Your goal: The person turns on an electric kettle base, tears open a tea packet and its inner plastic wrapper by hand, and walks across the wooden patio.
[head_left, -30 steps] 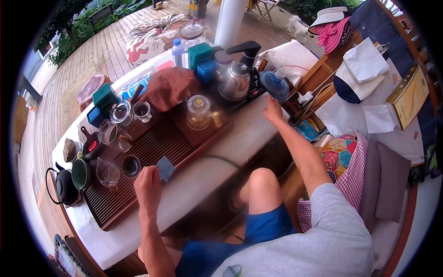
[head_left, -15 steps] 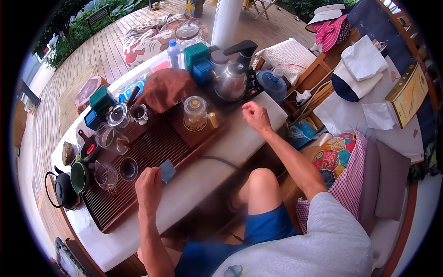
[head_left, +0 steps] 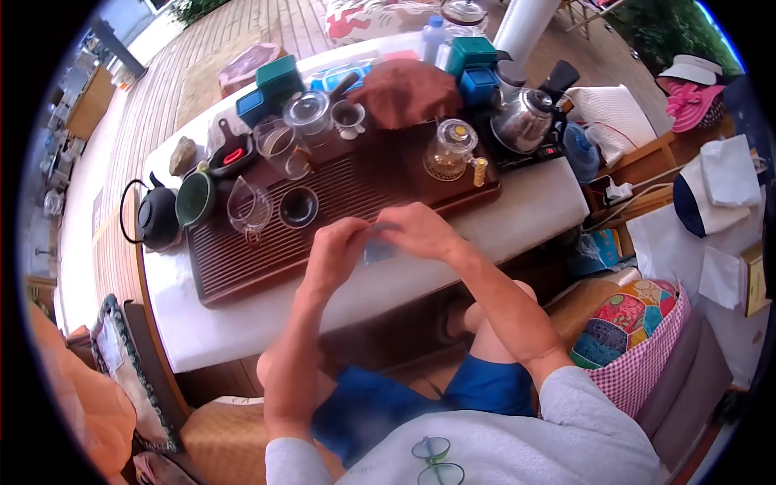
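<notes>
The small, flat, blue-grey square piece [head_left: 378, 252] looked thin and slightly sheer, its lower part hanging down; its material could not be told. It was in the air just in front of the long brown slatted tray [head_left: 230, 279], over the strip of white smooth-topped counter [head_left: 218, 333] nearest the person.

Left of the tray stood a black round-bodied kettle with a hoop handle [head_left: 158, 217], and a green round dish [head_left: 196, 200] leaned at the tray's left end. On the tray, a clear glass pitcher [head_left: 249, 207] came first, next a dark round bowl [head_left: 299, 207], and at the right end a clear glass teapot with an amber-coloured handle [head_left: 451, 152]. Behind the tray lay a wooden plank deck [head_left: 202, 77], a heaped reddish-brown cloth [head_left: 408, 95] and, farther right, a shiny metal kettle [head_left: 521, 125] on a black base. Well to the right of the tray sat a many-coloured patchwork cushion [head_left: 624, 323].

The left grip [head_left: 343, 242] was pinched on the piece's upper left, fingertips together. The right grip [head_left: 408, 230] was closed on its upper right edge. The piece hung between and below the two, touching both.
</notes>
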The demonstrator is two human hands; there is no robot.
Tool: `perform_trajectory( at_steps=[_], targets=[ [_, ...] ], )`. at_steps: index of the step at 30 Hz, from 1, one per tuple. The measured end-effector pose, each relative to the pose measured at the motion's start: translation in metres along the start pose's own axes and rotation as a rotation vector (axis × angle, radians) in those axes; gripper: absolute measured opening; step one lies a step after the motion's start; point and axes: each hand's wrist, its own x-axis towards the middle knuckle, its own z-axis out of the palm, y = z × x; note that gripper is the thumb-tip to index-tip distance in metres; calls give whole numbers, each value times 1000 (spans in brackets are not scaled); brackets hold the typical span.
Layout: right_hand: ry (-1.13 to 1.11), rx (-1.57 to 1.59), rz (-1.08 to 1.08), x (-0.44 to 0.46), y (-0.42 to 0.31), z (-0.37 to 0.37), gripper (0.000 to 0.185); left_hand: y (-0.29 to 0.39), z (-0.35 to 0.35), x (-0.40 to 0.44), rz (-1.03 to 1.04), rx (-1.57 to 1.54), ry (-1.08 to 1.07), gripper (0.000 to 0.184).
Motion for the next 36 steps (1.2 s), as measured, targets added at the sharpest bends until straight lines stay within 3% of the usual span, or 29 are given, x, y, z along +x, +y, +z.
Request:
perform_trajectory(
  at_steps=[4, 7, 10, 14, 17, 21, 28, 31, 34, 36],
  targets=[
    [4, 106, 85, 8, -17, 8, 16, -5, -6, -2, -111, -41, 10, 13],
    [51, 49, 50, 13, -13, 25, 15, -14, -5, -3, 186, 199, 81, 10],
    [166, -33, -93, 14, -14, 41, 13, -10, -1, -6, -22, 286, 129, 8],
    [300, -232, -295, 16, -17, 49, 15, -2, -5, -5, -114, 48, 217, 7],
    [297, -369, -328, 14, -25, 45, 14, 3, -4, -4, -209, -20, 242, 10],
    [335, -350, -423, 12, -28, 41, 7, 9, -3, -2, -301, -125, 236, 13],
    [370, -387, -520, 5, -21, 36, 19, 20, -2, -2, -310, -130, 217, 16],
    [366, -364, -516, 0, -25, 30, 16, 15, 5, -4, -182, -138, 257, 15],
    [268, -242, -387, 0, -24, 22, 13, 5, -9, 0, -289, -273, 31, 15],
    [156, -140, -320, -1, -18, 10, 11, 8, -20, 0, -231, -265, -164, 17]
  ],
)
